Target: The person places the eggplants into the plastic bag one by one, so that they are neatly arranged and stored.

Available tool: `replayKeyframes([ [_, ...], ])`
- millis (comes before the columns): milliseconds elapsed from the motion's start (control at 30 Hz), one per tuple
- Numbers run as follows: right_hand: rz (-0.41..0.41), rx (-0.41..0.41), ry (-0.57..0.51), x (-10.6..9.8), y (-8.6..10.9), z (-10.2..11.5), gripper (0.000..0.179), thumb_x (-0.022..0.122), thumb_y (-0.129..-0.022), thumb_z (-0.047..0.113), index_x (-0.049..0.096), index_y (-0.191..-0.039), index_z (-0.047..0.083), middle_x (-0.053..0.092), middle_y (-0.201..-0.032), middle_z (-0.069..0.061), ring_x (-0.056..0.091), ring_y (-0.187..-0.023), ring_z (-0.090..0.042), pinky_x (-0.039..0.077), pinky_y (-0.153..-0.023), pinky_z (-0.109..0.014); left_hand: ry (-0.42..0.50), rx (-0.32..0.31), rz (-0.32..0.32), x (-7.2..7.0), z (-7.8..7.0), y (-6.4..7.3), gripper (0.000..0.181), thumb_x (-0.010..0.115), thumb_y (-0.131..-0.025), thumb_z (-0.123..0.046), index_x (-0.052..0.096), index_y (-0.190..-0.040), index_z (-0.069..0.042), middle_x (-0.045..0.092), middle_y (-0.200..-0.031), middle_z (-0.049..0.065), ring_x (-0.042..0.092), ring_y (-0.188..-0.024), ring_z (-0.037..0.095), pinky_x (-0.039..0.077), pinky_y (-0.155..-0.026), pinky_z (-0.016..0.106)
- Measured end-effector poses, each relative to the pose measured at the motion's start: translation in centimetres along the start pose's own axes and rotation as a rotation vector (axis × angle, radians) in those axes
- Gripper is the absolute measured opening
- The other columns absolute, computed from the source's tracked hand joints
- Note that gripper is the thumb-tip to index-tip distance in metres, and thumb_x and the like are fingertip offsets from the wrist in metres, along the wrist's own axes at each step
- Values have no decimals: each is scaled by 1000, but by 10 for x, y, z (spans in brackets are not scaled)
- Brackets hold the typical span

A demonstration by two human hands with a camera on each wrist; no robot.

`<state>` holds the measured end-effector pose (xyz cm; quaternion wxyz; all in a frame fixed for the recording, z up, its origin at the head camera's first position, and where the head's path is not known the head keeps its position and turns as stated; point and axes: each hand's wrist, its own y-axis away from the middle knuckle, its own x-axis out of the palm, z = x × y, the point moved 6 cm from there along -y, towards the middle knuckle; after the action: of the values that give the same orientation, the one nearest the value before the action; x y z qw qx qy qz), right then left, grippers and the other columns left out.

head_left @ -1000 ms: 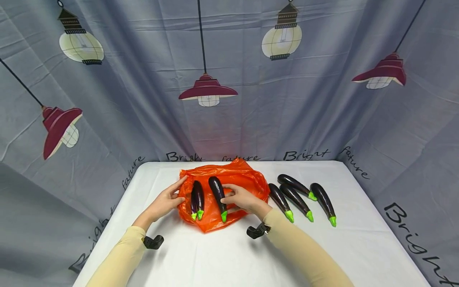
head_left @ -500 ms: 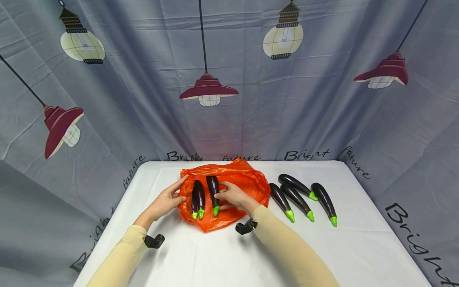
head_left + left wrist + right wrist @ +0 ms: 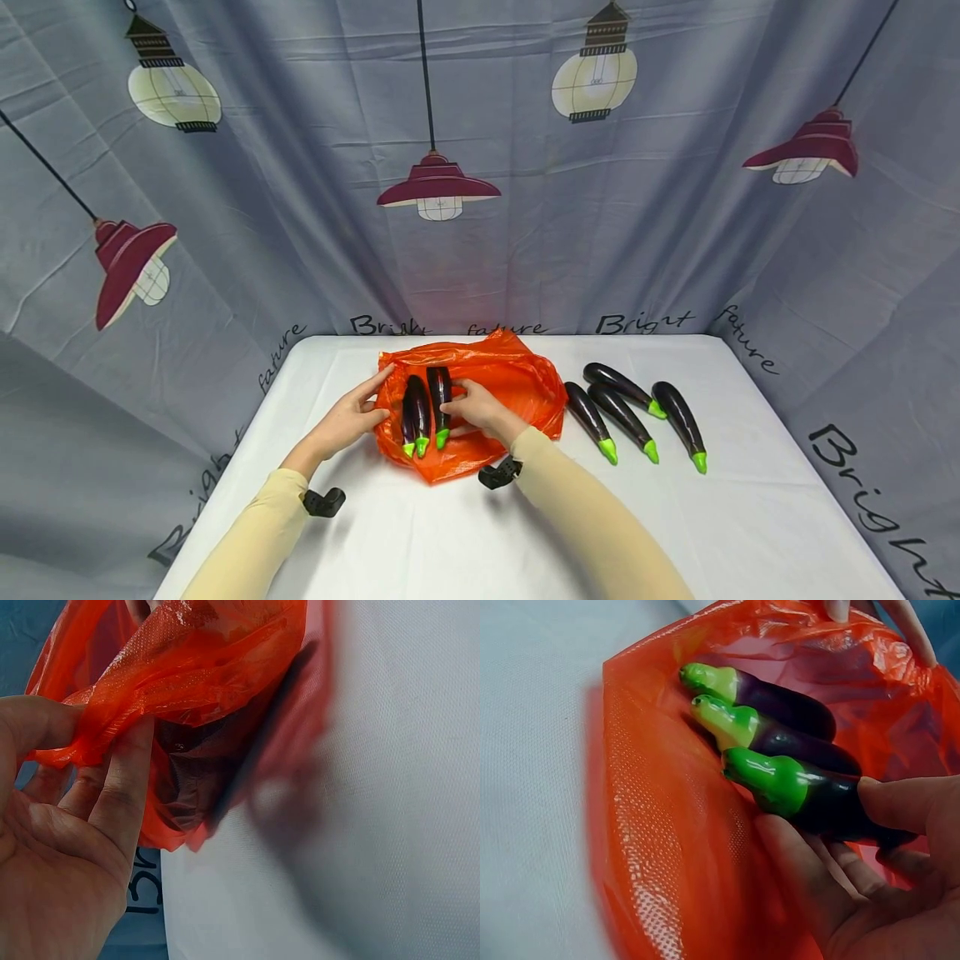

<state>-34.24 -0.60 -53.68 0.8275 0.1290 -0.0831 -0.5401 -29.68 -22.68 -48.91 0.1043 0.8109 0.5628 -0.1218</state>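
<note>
A red plastic bag (image 3: 517, 375) lies spread on the table with its mouth open. My left hand (image 3: 347, 421) pinches the bag's left edge between thumb and fingers; in the left wrist view the film (image 3: 195, 667) bunches at the fingertips. My right hand (image 3: 480, 410) grips a dark eggplant (image 3: 438, 400) with a green stem end, thumb on top and fingers underneath. In the right wrist view this eggplant (image 3: 829, 806) is alongside two others inside the bag. Those two, a middle eggplant (image 3: 420, 408) and a partly hidden left one (image 3: 407, 421), lie side by side near my left hand.
Several more eggplants lie on the white table (image 3: 420, 533) to the right of the bag, among them one at the far right (image 3: 678, 421) and one close to the bag's edge (image 3: 588, 417). A grey curtain (image 3: 480, 267) printed with lamps hangs behind the table.
My right hand has moved left with its eggplant, bringing it next to the two in the bag. The left hand keeps its hold on the bag's edge.
</note>
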Motion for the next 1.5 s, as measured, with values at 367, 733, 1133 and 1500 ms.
replayKeyframes([
  [367,-28,3,41,5,-2,-2,68,71,-95,4,35,-154,0,63,-119,-22,71,-89,-29,61,-69,-46,7,3,2,0,0,1,79,60,-99,0,27,-164,-31,29,-164,19,64,-114,33,57,-81,34],
  [733,-67,26,82,6,-3,-2,68,71,-95,5,36,-154,-1,66,-106,-17,69,-90,-30,60,-69,-46,18,7,11,1,-2,1,78,58,-100,0,26,-164,-32,30,-163,20,63,-119,35,57,-83,35],
  [1133,-102,46,132,8,-5,-4,65,70,-96,5,39,-153,2,66,-100,-17,71,-82,-29,60,-67,-43,4,4,10,1,0,0,78,60,-100,-2,26,-164,-33,23,-167,15,59,-124,37,56,-85,34],
  [1500,-76,40,115,6,-2,-4,70,72,-94,4,36,-154,0,64,-101,-18,71,-77,-30,60,-64,-43,-1,8,8,1,0,1,78,60,-100,-2,26,-164,-33,18,-169,12,59,-124,37,56,-85,33],
])
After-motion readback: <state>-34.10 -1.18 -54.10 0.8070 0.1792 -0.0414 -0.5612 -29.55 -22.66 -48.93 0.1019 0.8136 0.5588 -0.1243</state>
